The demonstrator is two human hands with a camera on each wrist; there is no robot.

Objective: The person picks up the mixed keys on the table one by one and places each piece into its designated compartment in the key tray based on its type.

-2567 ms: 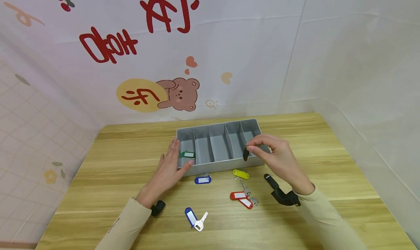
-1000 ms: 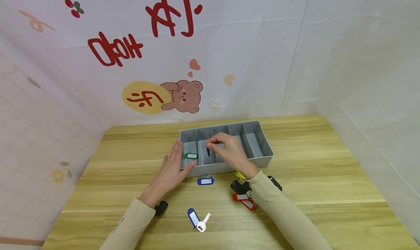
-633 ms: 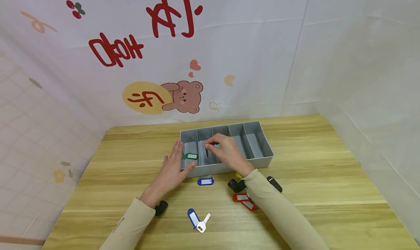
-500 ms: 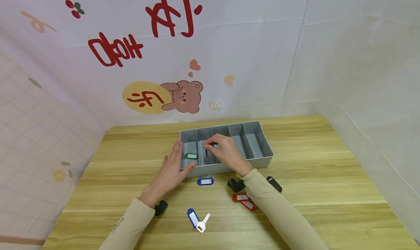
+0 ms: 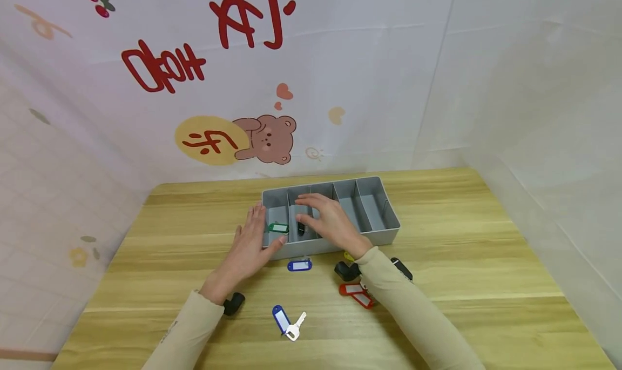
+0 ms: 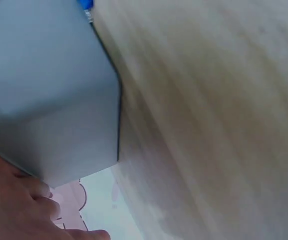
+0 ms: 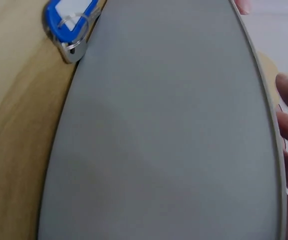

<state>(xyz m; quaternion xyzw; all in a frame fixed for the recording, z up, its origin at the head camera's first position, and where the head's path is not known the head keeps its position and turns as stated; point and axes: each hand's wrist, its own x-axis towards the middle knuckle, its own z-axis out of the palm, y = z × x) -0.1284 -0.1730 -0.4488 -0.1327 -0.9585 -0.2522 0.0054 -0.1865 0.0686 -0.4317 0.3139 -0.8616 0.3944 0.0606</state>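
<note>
In the head view a grey divided box (image 5: 337,240) stands on the wooden table. My left hand (image 5: 250,240) rests against its left end, fingers straight, thumb on the front corner. The right hand (image 5: 330,221) hovers over the second and third compartments from the left, thumb and fingers spread apart. Just below its thumb a small black key tag (image 5: 301,228) lies in the second compartment. The leftmost compartment holds a green key tag (image 5: 279,228). In the right wrist view the box's front wall (image 7: 168,125) hides most of what the hand is near.
Before the box lies a blue key tag (image 5: 299,264). Nearer is another blue tag (image 5: 281,318) with a silver key (image 5: 293,328). Red tags (image 5: 358,293), a partly covered yellow tag (image 5: 348,256) and a black tag (image 5: 402,268) lie around my right forearm. A printed cloth (image 5: 389,89) hangs behind.
My right hand carried the black key tag leftward from the box's right end to the second compartment, then let it go and spread its fingers. The left hand stays at the box's left end.
</note>
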